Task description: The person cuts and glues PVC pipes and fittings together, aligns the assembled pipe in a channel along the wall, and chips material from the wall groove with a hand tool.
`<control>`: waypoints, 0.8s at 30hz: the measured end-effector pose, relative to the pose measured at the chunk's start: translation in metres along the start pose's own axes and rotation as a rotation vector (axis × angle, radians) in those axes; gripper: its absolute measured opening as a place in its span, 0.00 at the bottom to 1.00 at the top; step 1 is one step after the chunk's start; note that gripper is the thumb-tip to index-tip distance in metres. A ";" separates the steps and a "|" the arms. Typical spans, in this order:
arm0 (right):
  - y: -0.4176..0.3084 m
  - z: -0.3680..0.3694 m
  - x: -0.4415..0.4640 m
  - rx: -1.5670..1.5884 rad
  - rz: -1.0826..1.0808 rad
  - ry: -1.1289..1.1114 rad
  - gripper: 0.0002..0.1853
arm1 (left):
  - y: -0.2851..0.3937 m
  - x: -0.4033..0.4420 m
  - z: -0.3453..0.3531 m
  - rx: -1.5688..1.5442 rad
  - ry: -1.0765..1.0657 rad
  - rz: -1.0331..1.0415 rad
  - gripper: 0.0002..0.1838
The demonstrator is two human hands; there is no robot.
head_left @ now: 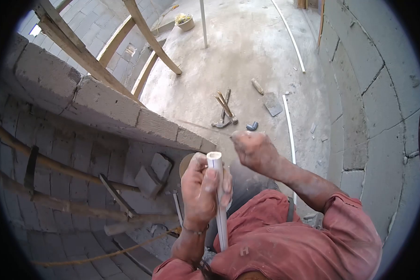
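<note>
My left hand (199, 186) is wrapped round a white PVC pipe (221, 224) with a thin blue line along it. The pipe stands nearly upright against my body, its rough open end just above my thumb. My right hand (254, 148) is closed in a fist to the upper right of that end, apart from the pipe. From this fist a long, thin hacksaw blade (203, 127) points left, faint and partly blurred. Beyond the fist, a grey-blue pipe elbow (252, 126) lies on the floor.
On the concrete floor lie a hammer (222, 123), a trowel (272, 104) and white pipes (290, 135). A low block wall (107, 105) runs along the left, with wooden poles (158, 39) above it. Blocks (155, 175) sit below it. Another block wall (378, 93) rises right.
</note>
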State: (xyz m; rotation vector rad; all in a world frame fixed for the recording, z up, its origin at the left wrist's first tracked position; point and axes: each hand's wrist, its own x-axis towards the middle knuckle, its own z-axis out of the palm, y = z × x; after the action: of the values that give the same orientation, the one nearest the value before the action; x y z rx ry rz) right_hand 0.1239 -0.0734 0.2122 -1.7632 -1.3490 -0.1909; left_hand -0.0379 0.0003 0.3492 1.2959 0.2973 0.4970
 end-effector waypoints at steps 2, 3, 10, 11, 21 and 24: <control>0.033 0.033 -0.051 -0.051 0.229 -0.185 0.08 | 0.019 -0.014 0.003 -0.160 -0.100 0.018 0.19; 0.033 0.030 -0.061 -0.018 0.276 -0.115 0.08 | 0.012 -0.007 -0.013 -0.059 -0.067 -0.013 0.20; -0.062 -0.055 0.021 0.175 -0.179 0.246 0.12 | -0.013 0.011 -0.023 0.003 -0.077 -0.029 0.24; -0.068 -0.061 0.027 0.182 -0.217 0.207 0.14 | -0.012 0.012 -0.022 0.004 -0.080 -0.026 0.24; -0.001 -0.001 0.004 0.164 0.172 0.025 0.05 | 0.008 0.002 -0.017 -0.041 -0.133 0.027 0.26; -0.054 -0.038 0.012 0.268 0.050 0.213 0.06 | 0.000 0.002 -0.016 -0.083 -0.023 -0.076 0.27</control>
State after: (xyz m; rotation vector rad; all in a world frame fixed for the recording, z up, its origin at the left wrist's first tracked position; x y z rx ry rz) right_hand 0.0969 -0.0904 0.2714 -1.5048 -1.1209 -0.1576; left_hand -0.0442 0.0147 0.3455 1.2044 0.3022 0.4251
